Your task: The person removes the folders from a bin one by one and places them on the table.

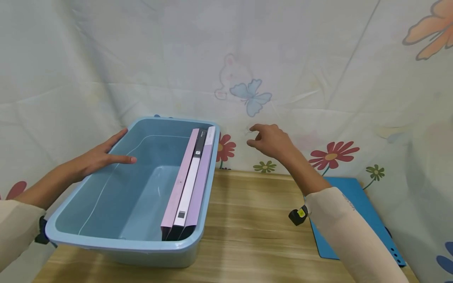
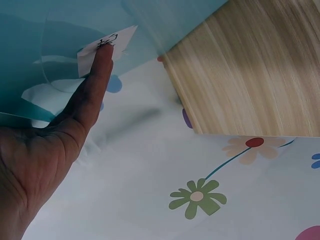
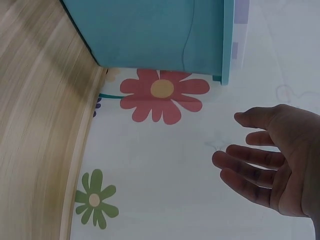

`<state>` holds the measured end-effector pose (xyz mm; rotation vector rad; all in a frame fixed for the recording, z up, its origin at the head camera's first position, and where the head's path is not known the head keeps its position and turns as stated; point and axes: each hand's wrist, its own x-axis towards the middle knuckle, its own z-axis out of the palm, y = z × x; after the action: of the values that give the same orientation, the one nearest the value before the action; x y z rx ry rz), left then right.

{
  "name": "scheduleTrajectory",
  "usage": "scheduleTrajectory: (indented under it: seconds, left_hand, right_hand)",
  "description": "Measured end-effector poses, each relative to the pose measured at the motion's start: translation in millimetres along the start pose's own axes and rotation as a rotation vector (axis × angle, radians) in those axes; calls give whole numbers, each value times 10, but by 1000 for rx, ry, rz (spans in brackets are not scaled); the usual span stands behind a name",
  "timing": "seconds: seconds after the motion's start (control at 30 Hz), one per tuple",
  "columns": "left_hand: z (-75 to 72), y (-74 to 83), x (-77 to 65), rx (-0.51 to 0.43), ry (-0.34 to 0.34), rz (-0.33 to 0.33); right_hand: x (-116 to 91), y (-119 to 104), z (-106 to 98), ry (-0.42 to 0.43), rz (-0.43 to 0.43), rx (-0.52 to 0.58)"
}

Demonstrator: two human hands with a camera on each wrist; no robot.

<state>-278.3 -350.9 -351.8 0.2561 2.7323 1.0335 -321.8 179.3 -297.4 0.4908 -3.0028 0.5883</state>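
Note:
A light-blue plastic tub (image 1: 155, 247) stands on the wooden table at the left. My left hand (image 1: 102, 157) straddles its left rim, thumb straight over the inside. In the left wrist view a straight finger (image 2: 92, 87) lies along the outer wall, on a white label (image 2: 122, 40) with handwriting. Three long, slim boxes stand on edge along the tub's right wall: a pink one (image 1: 182, 177), a white and black one (image 1: 189, 179) and a lilac one (image 1: 201, 177). My right hand (image 1: 270, 139) hangs in the air right of the tub, holding nothing, fingers loosely bent and apart.
A flat blue panel (image 1: 354, 196) with small holes in its near corner lies at the table's right, partly behind my right sleeve (image 1: 350, 232). Behind the wooden table (image 1: 247, 220) hangs a white curtain (image 1: 170, 59) printed with flowers and a butterfly. Small dark cameras sit on both wrists.

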Motion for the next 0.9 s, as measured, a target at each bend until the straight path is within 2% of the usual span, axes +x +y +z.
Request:
scheduleTrajectory:
  seconds: [0.3, 0.9]
  left_hand:
    - [14, -6, 28, 0, 6, 16]
    - [-29, -46, 5, -16, -13, -6]
  right_hand:
    - [48, -189, 9, 8, -29, -6]
    - [142, -674, 31, 37, -93, -1]
